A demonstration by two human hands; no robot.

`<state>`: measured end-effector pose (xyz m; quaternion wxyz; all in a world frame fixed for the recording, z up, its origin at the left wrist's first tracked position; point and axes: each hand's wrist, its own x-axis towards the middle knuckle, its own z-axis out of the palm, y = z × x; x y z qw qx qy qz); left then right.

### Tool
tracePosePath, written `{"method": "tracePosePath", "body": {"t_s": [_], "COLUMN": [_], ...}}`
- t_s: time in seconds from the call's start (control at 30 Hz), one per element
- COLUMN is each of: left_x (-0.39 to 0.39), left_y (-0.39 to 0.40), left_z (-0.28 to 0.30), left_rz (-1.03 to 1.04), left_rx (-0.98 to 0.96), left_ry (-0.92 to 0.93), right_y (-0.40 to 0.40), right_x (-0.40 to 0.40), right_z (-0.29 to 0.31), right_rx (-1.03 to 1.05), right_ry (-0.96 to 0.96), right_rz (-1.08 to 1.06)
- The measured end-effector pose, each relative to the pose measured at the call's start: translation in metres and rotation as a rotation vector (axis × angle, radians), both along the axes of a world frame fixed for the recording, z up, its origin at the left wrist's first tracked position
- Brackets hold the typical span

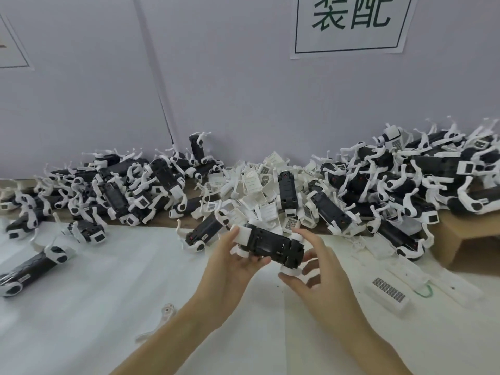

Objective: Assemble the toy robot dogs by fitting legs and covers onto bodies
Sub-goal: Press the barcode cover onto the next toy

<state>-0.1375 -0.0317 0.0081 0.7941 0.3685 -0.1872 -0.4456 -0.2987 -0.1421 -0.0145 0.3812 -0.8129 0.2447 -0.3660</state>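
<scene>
Wall sign (351,23) at 12 o'clock: top cut off by frame edge. Second sign (10,47) at 10 o'clock: mostly out of frame. Toy dog (267,246) underside hidden by left hand (235,266) fingers. Right-side pile (419,180) cropped at 3 o'clock, blurred.

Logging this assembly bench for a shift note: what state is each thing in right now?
Black toy dog body with white joints: held off the table, belly side up.
Left hand: grips the body's left end.
Right hand: grips its right end.
Loose white plastic leg: lying on the white sheet.
White plastic covers: piled loose by the wall.
</scene>
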Motion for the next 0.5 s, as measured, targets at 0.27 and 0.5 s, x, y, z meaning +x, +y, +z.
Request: {"method": "tracePosePath", "body": {"t_s": [0.27,0.5], "left_x": [0.01,0.009], "left_y": [0.002,0.003], "left_z": [0.0,-0.005], "left_rz": [0.001,-0.043], "left_rx": [0.352,0.318], "left_ry": [-0.623,-0.667], "right_y": [-0.009,-0.009], "right_x": [-0.011,-0.012], "right_z": [0.017,0.018], "right_rx": [0.458,0.779], "right_ry": [-0.301,-0.204], "right_rz": [0.107,0.203]}}
